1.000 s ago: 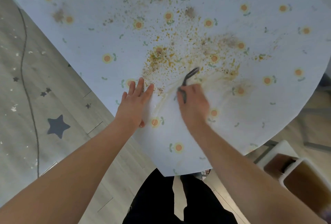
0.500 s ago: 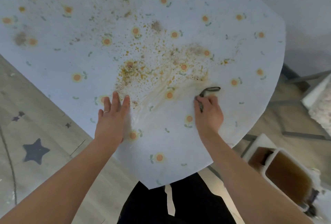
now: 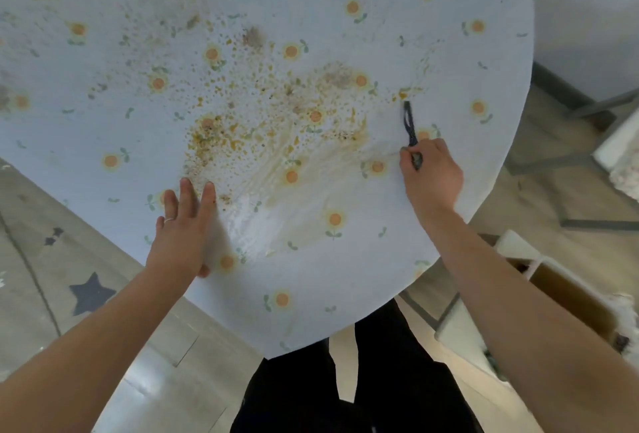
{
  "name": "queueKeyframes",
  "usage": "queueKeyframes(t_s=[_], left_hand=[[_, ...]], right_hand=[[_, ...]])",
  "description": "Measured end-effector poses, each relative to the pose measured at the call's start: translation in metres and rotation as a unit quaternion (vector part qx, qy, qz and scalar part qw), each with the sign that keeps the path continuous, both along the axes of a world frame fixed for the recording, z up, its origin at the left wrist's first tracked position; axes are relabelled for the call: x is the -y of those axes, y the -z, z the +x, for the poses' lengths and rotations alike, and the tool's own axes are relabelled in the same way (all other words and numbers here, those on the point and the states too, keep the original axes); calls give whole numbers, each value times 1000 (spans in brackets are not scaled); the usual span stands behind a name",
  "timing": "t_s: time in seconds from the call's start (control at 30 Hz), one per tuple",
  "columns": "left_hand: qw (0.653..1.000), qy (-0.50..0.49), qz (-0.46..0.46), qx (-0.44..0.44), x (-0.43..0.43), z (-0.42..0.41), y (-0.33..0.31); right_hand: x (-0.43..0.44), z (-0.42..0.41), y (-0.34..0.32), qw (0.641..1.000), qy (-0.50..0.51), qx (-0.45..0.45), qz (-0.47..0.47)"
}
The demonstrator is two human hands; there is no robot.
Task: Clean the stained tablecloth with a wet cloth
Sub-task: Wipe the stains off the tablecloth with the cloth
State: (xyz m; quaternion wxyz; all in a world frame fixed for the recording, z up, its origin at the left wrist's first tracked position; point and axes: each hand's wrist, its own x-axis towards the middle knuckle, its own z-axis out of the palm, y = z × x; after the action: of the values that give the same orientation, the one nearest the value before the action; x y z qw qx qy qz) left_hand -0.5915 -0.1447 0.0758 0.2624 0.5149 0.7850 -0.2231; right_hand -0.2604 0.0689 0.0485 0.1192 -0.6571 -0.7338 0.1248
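– Slippage, nearest to us. The pale blue tablecloth printed with orange flowers (image 3: 345, 277) covers the worktop right to its near edge. Only the left hand (image 3: 183, 225) pins it, palm down with fingers straight and flat, at the rim of the mess.

– So if that hand lifts while the other rubs, the fabric bunches and drags?

– I'd expect so, and crumbs would roll onto the grey floor with its dark star shape (image 3: 90, 292).

– And the stain itself?

– The yellow-brown smear and crumb scatter (image 3: 276, 142) lies between the two hands, mid-tablecloth. It looks streaked and damp on the near side, dry and speckled farther off. Wiping wet over loose crumbs may only spread the colour wider.

– Where is the cloth?

– In the right hand (image 3: 432, 169), near the tablecloth's right side, just past the smear's right end. The fingers curl round a dark grey wadded cloth (image 3: 416, 160), and a thin dark loop (image 3: 409, 121) sticks out of the fist and lies on the fabric.

– Little of it shows.

– That's the risk. A wad bunched that tightly probably touches little surface, so the knuckles may do the rubbing. It may also put old muck back down. I cannot tell how wet it is.

– Farther off?

– There, fine specks (image 3: 155, 38) run toward the far side, and a short reach could miss them.
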Motion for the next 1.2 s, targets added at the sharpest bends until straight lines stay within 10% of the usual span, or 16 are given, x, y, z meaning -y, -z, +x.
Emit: queueKeyframes(t_s=[0.13,0.27,0.57,0.77,1.0,1.2], left_hand=[[1000,3,-21,-9,-3,6,-3],[999,4,-46,11,-8,4,-11],[999,-12,26,18,-51,17,-35],[993,105,60,15,-127,48,-44],[987,151,52,30,-192,69,-38],[986,159,52,12,-195,80,-31]], right_hand=[[73,-54,8,988,-139,-66,-25],[121,-54,8,850,-522,-35,-65],[-4,-17,-3,998,-54,0,-16],[63,-47,9,885,-459,-37,-71],[-57,-16,0,1000,-21,14,15],[67,-47,4,915,-391,-42,-89]])
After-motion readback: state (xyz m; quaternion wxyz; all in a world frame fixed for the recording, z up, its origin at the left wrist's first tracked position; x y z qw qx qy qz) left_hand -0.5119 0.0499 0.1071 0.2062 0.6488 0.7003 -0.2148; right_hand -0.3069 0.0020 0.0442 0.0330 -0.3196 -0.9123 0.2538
